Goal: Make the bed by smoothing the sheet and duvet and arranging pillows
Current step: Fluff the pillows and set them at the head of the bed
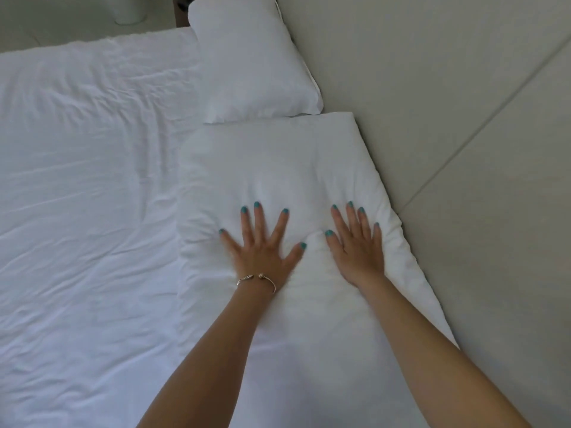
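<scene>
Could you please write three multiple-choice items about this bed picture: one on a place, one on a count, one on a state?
1. Where does the thin metal bracelet sit?
A. left wrist
B. right wrist
C. on the sheet

2. How many plump white pillows show?
A. one
B. two
C. four

3. How are both hands on the nearer white pillow?
A. curled into fists
B. pinching a corner
C. flat with straight fingers

Key: 1 A, the bracelet circles the wrist of the left hand. 2 B, the nearer pillow and the farther white pillow lie along the beige padded headboard. 3 C, the left hand and right hand press down, palms flat, fingers spread.
</scene>
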Action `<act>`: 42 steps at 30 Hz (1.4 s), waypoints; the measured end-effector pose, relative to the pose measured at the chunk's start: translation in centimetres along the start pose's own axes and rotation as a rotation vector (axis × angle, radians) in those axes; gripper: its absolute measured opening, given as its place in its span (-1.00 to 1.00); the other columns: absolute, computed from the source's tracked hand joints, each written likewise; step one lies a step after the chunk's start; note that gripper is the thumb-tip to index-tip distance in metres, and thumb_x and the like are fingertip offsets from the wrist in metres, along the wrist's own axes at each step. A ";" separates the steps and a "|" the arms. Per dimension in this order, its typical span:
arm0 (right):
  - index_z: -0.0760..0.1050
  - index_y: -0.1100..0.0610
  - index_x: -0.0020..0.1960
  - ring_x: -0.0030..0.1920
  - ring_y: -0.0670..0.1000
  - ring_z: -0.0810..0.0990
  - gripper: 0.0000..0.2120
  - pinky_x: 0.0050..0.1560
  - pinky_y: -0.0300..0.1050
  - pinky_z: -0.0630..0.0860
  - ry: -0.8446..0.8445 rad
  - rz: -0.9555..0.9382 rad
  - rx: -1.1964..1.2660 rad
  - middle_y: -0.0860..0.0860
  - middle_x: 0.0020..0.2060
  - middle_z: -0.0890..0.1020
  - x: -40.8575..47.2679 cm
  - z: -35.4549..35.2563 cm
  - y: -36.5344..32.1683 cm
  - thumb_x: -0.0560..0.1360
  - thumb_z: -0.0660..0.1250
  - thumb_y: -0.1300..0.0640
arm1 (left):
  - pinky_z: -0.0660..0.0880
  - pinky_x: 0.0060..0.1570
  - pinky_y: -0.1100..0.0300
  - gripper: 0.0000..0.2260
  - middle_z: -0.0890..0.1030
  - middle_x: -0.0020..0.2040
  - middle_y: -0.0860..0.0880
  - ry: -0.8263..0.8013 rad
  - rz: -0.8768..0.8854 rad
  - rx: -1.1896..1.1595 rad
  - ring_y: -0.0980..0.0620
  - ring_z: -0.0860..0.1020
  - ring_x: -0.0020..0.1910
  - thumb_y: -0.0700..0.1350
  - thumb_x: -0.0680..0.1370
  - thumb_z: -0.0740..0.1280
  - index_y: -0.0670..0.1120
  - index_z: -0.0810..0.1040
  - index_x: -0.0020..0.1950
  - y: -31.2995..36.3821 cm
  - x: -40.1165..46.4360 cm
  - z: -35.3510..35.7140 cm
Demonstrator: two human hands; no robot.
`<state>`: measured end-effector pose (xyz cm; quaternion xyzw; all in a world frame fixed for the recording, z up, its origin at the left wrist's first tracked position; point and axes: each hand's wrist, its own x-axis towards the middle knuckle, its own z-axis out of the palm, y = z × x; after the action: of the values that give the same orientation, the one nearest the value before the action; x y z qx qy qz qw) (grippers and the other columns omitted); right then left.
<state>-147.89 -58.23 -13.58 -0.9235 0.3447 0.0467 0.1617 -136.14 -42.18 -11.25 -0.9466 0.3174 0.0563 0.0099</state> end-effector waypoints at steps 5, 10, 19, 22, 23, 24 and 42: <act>-0.37 -0.28 0.50 0.53 -0.11 -0.32 -0.46 0.52 0.04 -0.29 -0.084 0.105 0.026 -0.17 0.53 -0.30 -5.2 0.0 1.3 0.58 -0.28 -0.29 | -0.17 0.39 -0.37 -0.35 -0.29 0.57 -0.08 -0.067 0.093 -0.006 -0.15 -0.30 0.53 0.45 0.46 -0.29 0.25 -0.37 0.49 -1.5 -4.5 0.3; -0.36 -0.29 0.50 0.53 -0.12 -0.30 -0.49 0.51 0.05 -0.31 -0.136 0.229 0.018 -0.20 0.53 -0.27 -15.1 1.3 2.5 0.59 -0.28 -0.26 | -0.20 0.44 -0.28 -0.34 -0.23 0.58 -0.10 -0.091 0.274 -0.029 -0.15 -0.26 0.54 0.44 0.48 -0.26 0.24 -0.32 0.51 -3.4 -12.5 1.1; -0.36 -0.27 0.50 0.54 -0.02 -0.30 -0.52 0.50 0.23 -0.20 -0.297 0.474 0.040 -0.15 0.54 -0.30 -31.6 4.9 1.4 0.64 -0.23 -0.16 | -0.19 0.41 -0.35 -0.26 -0.12 0.59 -0.14 -0.127 0.545 0.007 -0.20 -0.14 0.56 0.52 0.42 -0.13 0.27 -0.15 0.54 -8.4 -24.7 3.0; -0.24 -0.19 0.55 0.56 0.02 -0.18 -0.52 0.51 0.23 -0.12 -0.197 0.513 -0.010 -0.12 0.57 -0.18 -32.3 3.0 -0.4 0.66 -0.20 -0.11 | -0.27 0.41 -0.32 -0.34 -0.21 0.59 -0.06 -0.162 0.605 -0.013 -0.16 -0.23 0.55 0.47 0.47 -0.18 0.31 -0.23 0.52 -8.3 -26.3 1.6; -0.22 -0.18 0.56 0.56 0.02 -0.15 -0.51 0.51 0.21 -0.12 -0.109 0.483 -0.025 -0.11 0.57 -0.16 -32.1 2.2 -1.3 0.66 -0.19 -0.12 | -0.26 0.43 -0.30 -0.37 -0.17 0.59 -0.04 -0.137 0.629 -0.046 -0.14 -0.21 0.56 0.44 0.49 -0.18 0.30 -0.20 0.53 -7.6 -26.4 1.0; -0.23 -0.19 0.56 0.56 0.01 -0.15 -0.50 0.52 0.18 -0.12 -0.017 0.431 -0.032 -0.11 0.57 -0.17 -31.9 1.8 -2.2 0.66 -0.17 -0.13 | -0.24 0.43 -0.31 -0.39 -0.12 0.60 -0.04 -0.085 0.660 -0.072 -0.14 -0.17 0.56 0.41 0.52 -0.17 0.28 -0.14 0.54 -6.9 -26.5 0.5; -0.13 -0.26 0.54 0.49 0.21 0.18 -0.13 0.41 0.16 0.23 0.221 0.920 0.935 0.16 0.54 0.07 -31.0 2.3 4.2 0.43 0.33 -0.32 | 0.00 0.32 -0.47 -0.27 -0.42 0.52 0.01 -0.304 0.140 -0.203 -0.13 -0.44 0.48 0.48 0.43 0.06 0.42 -0.30 0.45 -8.0 -22.7 1.6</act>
<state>-174.05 -41.15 -10.74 -0.5142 0.7022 -0.1383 0.4727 -149.52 -22.10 -10.36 -0.8988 0.3702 0.2311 -0.0418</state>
